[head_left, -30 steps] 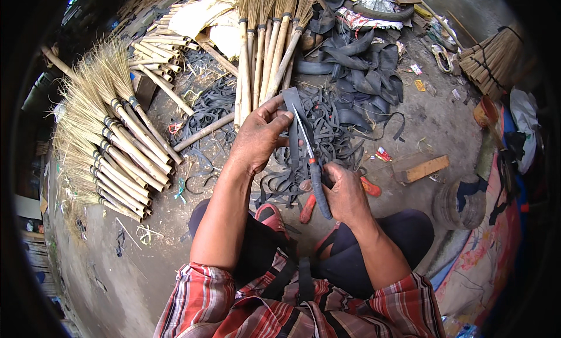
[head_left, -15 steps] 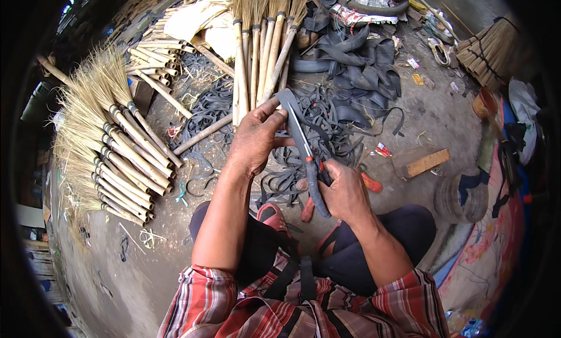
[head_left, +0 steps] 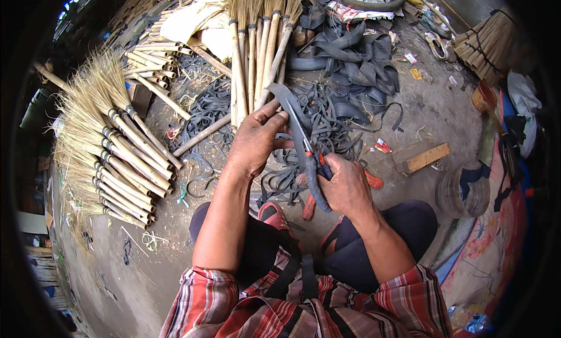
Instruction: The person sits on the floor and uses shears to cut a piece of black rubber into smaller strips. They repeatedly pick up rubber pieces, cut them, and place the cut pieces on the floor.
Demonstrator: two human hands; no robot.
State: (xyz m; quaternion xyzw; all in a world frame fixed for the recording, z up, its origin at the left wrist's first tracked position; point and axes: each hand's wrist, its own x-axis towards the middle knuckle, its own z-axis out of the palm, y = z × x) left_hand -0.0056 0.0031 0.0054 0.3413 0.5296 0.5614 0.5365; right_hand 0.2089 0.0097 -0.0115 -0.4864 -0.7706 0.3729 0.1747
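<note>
Scissors (head_left: 309,158) with dark-wrapped handles sit between our hands, blades against a dark rubber strip (head_left: 282,95). Our right hand (head_left: 346,187) is curled closed around the handles (how far the blades part, we cannot tell), while our left hand (head_left: 257,138) pinches the strip between thumb and fingers, near its upper end. Beyond them we see a tangle of thin strips (head_left: 346,140) on the ground, brooms (head_left: 135,157) laid in a row to our left, and a wooden block (head_left: 428,157) to our right.
</note>
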